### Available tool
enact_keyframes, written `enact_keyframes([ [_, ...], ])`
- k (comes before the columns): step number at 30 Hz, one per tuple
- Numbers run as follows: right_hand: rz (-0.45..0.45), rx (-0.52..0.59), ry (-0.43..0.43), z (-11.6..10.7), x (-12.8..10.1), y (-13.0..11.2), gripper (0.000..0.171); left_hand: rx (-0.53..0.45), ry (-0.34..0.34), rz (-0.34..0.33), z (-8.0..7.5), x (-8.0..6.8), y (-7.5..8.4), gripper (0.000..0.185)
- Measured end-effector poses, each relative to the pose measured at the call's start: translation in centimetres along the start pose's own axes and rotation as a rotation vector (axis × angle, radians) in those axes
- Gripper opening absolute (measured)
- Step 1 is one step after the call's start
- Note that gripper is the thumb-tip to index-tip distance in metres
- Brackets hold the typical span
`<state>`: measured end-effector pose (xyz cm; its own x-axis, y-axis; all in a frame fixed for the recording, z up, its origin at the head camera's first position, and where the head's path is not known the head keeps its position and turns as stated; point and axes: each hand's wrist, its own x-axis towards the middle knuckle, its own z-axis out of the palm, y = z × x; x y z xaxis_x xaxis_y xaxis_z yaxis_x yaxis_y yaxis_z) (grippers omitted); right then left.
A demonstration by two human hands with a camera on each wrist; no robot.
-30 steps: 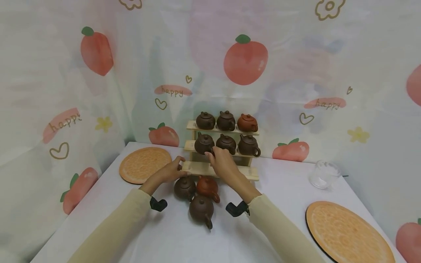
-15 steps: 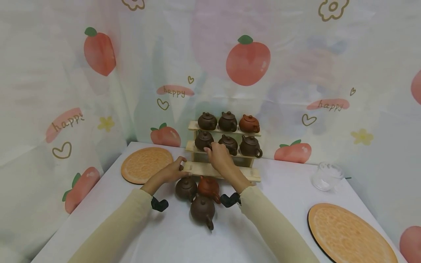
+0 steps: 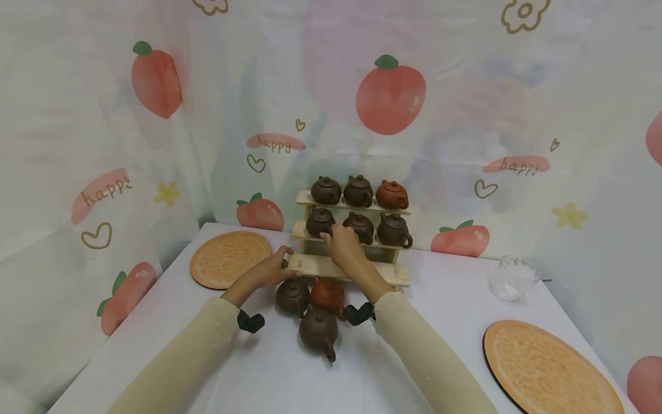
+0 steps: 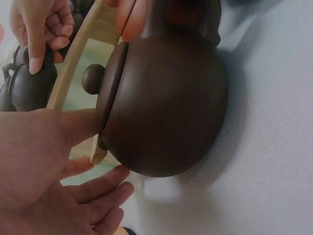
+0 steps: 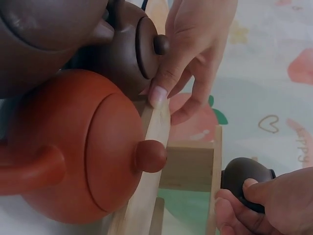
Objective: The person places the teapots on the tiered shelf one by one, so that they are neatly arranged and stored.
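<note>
A three-tier wooden rack [image 3: 398,275] stands at the back of the white table. My right hand [image 3: 331,233] grips the dark brown teapot [image 3: 318,221] at the left end of the middle shelf; the right wrist view shows my fingers curled round this teapot [image 5: 243,177]. My left hand [image 3: 281,264] pinches the left end of the bare bottom shelf [image 5: 155,128], thumb on top. Three teapots stand on the table before the rack: a dark one [image 3: 292,295], a red one [image 3: 327,293] and a brown one [image 3: 318,330].
Three teapots fill the top shelf [image 3: 358,191], and two more [image 3: 393,230] stand to the right on the middle shelf. Round orange mats lie at the back left [image 3: 230,258] and front right [image 3: 550,365]. A glass cup [image 3: 514,277] stands at the right. Printed curtains close in the table.
My right hand has moved the dark teapot slightly back and up on the middle shelf. The left hand has stayed on the bottom shelf's end.
</note>
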<state>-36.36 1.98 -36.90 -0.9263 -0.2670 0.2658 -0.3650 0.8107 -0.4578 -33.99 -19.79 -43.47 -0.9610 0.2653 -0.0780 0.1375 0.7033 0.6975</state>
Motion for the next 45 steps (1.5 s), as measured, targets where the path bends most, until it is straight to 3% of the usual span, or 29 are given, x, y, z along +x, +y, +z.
enact_keyframes([
  [16,0.0,0.052,0.016,-0.1,-1.1,0.8,0.037,0.005,0.008,0.012,-0.3,-0.1,0.2,0.063],
  [23,-0.082,0.071,-0.059,0.0,-4.7,2.5,0.046,0.006,0.008,-0.014,-0.2,-0.2,0.2,0.063],
  [30,-0.054,0.045,-0.2,0.0,-9.3,4.2,0.044,0.01,0.014,-0.018,-0.1,-0.1,0.2,0.064],
  [36,-0.061,0.028,-0.277,0.6,-11.6,5.1,0.041,0.007,0.014,-0.022,0.0,-0.2,0.3,0.065],
  [45,-0.156,-0.014,-0.222,1.1,-12.7,5.7,0.027,0.017,0.008,-0.002,0.2,-0.2,0.3,0.065],
])
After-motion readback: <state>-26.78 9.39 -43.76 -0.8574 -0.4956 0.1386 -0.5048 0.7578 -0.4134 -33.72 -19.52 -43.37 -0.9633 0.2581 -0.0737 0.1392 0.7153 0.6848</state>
